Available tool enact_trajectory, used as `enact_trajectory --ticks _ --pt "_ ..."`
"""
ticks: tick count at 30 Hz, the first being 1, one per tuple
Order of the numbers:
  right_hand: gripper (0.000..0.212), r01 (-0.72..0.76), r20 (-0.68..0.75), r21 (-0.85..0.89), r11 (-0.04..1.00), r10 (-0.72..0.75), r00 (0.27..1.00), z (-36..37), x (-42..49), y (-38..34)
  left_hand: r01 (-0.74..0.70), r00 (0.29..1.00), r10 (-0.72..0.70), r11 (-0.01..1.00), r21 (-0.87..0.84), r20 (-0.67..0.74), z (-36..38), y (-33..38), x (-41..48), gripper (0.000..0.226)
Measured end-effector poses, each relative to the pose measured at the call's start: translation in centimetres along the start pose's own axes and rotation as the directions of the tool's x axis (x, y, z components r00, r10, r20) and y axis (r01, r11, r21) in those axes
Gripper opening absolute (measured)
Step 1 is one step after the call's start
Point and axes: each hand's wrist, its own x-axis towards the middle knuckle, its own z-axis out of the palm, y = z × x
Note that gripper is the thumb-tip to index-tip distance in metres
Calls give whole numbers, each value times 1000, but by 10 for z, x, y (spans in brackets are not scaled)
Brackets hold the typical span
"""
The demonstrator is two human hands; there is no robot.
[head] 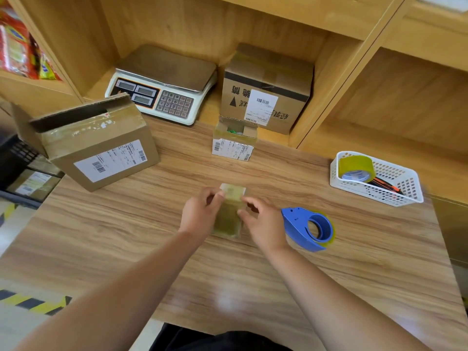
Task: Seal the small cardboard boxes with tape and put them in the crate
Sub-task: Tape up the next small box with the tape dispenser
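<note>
A small flat cardboard box [229, 219], covered in yellowish tape, lies on the wooden table between my hands. My left hand [200, 212] holds its left edge with curled fingers. My right hand [258, 220] grips its right edge, thumb on top. A blue tape dispenser [307, 228] lies on the table just right of my right hand. Another small box [234, 141] with open flaps and a shipping label stands farther back in the middle. A dark crate [17, 158] holding boxes shows at the left edge, below table level.
A larger open cardboard box [98, 148] stands at the left. A white scale [164, 82] and a sealed carton [266, 87] sit in the shelf recess behind. A white basket [395, 196] with a tape roll [357, 168] stands at the right.
</note>
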Motion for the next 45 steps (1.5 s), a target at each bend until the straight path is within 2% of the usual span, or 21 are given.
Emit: enact_trajectory --ticks 3,10,13,16,20,22,24,30,31,34,36,37,38,41,42,45 --pt "25 69 1 -63 996 -69 998 10 -20 13 41 998 -35 993 -113 61 2 -21 -15 27" --pt "28 85 59 -139 987 -77 995 26 -32 26 11 990 -1 997 -71 143 1 -46 -23 52" --pt "55 89 38 -237 967 -82 996 20 -18 19 -3 982 11 999 -43 187 2 -46 -19 54" --pt "98 94 165 -352 931 -37 986 19 2 14 12 975 -6 1000 -22 222 3 -50 -17 59" --pt "109 95 328 -371 924 34 944 22 24 17 30 972 -30 1000 1 234 2 -55 -14 60" --pt "98 58 288 -294 954 31 957 24 32 19 10 969 -16 1000 26 248 1 -54 -11 61" --pt "78 28 226 -210 977 21 974 25 40 22 12 967 -18 1000 26 256 2 -54 -9 62" --pt "16 -28 124 -101 994 41 991 28 66 27 0 967 -5 1000 19 255 3 -55 -8 61" --pt "12 -27 107 -76 997 35 994 28 68 26 -2 968 -4 1000 24 253 3 -55 -7 60" --pt "18 -36 73 -33 999 38 997 27 71 23 -19 969 10 999 36 246 3 -53 -7 58" --pt "16 -31 90 -101 994 40 995 26 69 22 -16 970 8 999 30 245 2 -52 -8 58" --pt "20 -16 118 -175 984 38 992 26 67 21 -10 969 4 1000 23 245 2 -52 -9 58" --pt "33 5 161 -267 964 39 986 26 64 21 -7 969 2 1000 19 247 2 -52 -9 58" --pt "95 102 268 -469 877 32 963 31 48 18 -15 969 9 1000 21 246 2 -53 -8 57" --pt "108 122 283 -500 857 28 959 33 43 18 -21 970 15 999 24 244 2 -53 -7 57" --pt "118 123 297 -533 837 49 953 34 45 19 -35 969 25 999 38 245 1 -52 -8 57"
